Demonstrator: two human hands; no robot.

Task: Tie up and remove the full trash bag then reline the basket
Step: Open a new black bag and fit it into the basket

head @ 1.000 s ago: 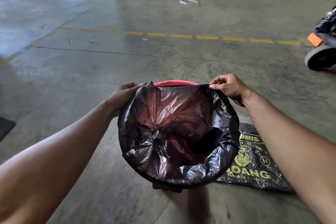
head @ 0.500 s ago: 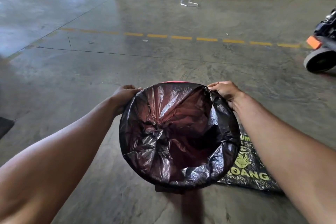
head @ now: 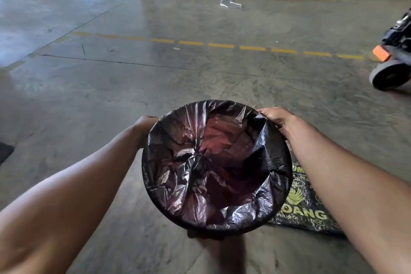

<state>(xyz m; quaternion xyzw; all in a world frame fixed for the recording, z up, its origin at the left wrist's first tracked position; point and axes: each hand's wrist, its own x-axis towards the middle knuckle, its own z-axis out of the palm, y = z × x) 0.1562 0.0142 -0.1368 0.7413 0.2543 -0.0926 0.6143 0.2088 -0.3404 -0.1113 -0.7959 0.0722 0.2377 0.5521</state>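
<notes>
With the fresh black liner (head: 222, 162) draped inside the basket (head: 287, 147) and folded over its rim, the left hand (head: 144, 123) and right hand (head: 275, 117) pinch the film at opposite far edges, and should pull down evenly without tearing.

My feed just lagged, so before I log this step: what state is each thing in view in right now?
Thin black plastic liner bag: open, inside the basket, edge folded over the whole rim.
Round red basket: upright on the floor, lined, only showing through the bag.
Left hand: on the bag edge at the rim.
Right hand: pinching the bag edge at the rim.
Black printed plastic sack: flat on the floor beside the basket.
</notes>
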